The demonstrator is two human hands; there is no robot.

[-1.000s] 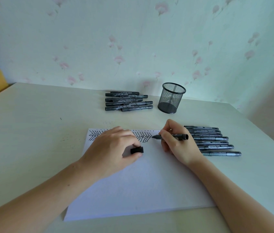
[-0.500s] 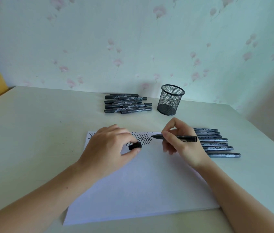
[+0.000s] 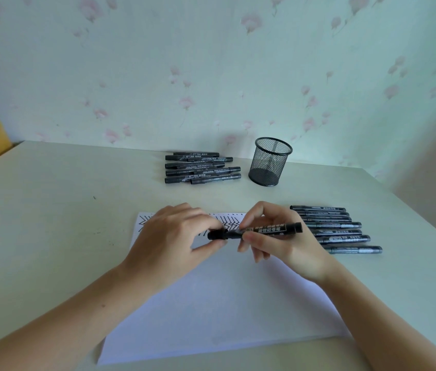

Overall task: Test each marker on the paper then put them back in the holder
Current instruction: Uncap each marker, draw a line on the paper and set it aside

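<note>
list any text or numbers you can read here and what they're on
"700": on a marker in the far pile, by the mesh holder.
Held marker, in the right hand: white characters, too blurred to read.
Row of markers on the right: print too small.
Paper: zigzag strokes only.

Both hands over the paper (image 3: 211,303), near its zigzag-marked top edge. Right hand (image 3: 286,245) grips a black marker (image 3: 265,229) lying roughly level; left hand (image 3: 174,242) pinches the cap (image 3: 217,234) at the marker's tip end. Mesh holder (image 3: 270,162) upright by the wall, marker pile (image 3: 200,168) to its left, marker row (image 3: 340,228) just right of the paper.
</note>
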